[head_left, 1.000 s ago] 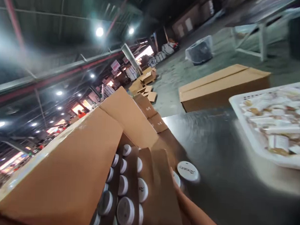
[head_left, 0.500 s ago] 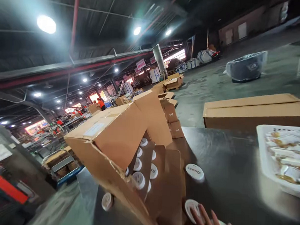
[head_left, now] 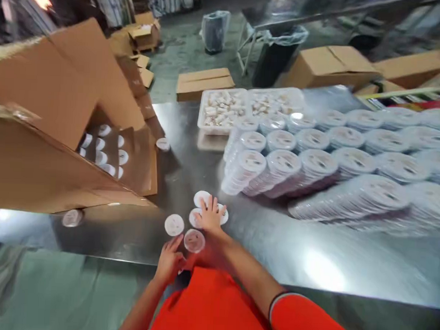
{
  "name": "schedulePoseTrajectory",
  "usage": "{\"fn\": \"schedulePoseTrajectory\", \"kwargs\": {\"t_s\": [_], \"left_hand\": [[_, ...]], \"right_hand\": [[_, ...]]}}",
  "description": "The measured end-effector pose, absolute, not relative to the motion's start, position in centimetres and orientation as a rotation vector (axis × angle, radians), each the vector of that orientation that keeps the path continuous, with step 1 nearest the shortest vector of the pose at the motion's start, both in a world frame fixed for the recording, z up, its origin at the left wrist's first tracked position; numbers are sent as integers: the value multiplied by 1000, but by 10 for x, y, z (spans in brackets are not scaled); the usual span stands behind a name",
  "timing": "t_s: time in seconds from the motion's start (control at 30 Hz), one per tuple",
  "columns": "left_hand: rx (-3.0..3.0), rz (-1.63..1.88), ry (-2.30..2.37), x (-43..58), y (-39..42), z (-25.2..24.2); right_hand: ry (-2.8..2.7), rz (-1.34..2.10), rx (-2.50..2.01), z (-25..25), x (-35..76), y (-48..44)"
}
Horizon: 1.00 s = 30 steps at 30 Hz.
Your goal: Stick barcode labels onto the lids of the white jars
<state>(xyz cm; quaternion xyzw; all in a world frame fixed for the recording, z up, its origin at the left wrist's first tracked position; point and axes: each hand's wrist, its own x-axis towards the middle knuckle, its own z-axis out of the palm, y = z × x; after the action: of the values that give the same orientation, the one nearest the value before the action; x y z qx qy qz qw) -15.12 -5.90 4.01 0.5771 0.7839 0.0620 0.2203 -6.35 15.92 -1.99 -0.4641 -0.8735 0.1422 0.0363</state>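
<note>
Your right hand (head_left: 211, 215) spreads open over white round lids (head_left: 199, 196) on the table (head_left: 136, 239); your left hand (head_left: 169, 261), loosely open, is just beside the pinkish lid (head_left: 194, 240). You seem to be gathering them; a grasp probably needs closer fingers.

The person wore a bright red-orange shirt (head_left: 213, 310), its plain front filling the view at six o'clock. Toward five o'clock, the right sleeve (head_left: 308, 319) matched it, short and loose, finished at the hem with a narrow trim (head_left: 275, 299) of dark and pale grey lines. A small dark patch (head_left: 183, 279) showed by the shirt's edge near seven o'clock, too blurred to identify. The left hand (head_left: 170, 260), at seven o'clock, and the right hand (head_left: 209, 214), at six, were bare, as were both forearms.
</note>
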Motion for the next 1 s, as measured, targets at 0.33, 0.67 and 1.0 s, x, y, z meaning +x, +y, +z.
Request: {"fn": "schedulePoseTrajectory", "kwargs": {"t_s": [0.33,0.67,1.0], "left_hand": [[1688,-108,2024,-169,-29,26],[1601,-60,1976,-195,-57,31],[1564,99,2138,-216,-104,27]], "right_hand": [[-2843,404,-942,-28,28,87],[-2875,455,-999,-40,6,27],[-2955,514,-929,-30,-27,20]]}}
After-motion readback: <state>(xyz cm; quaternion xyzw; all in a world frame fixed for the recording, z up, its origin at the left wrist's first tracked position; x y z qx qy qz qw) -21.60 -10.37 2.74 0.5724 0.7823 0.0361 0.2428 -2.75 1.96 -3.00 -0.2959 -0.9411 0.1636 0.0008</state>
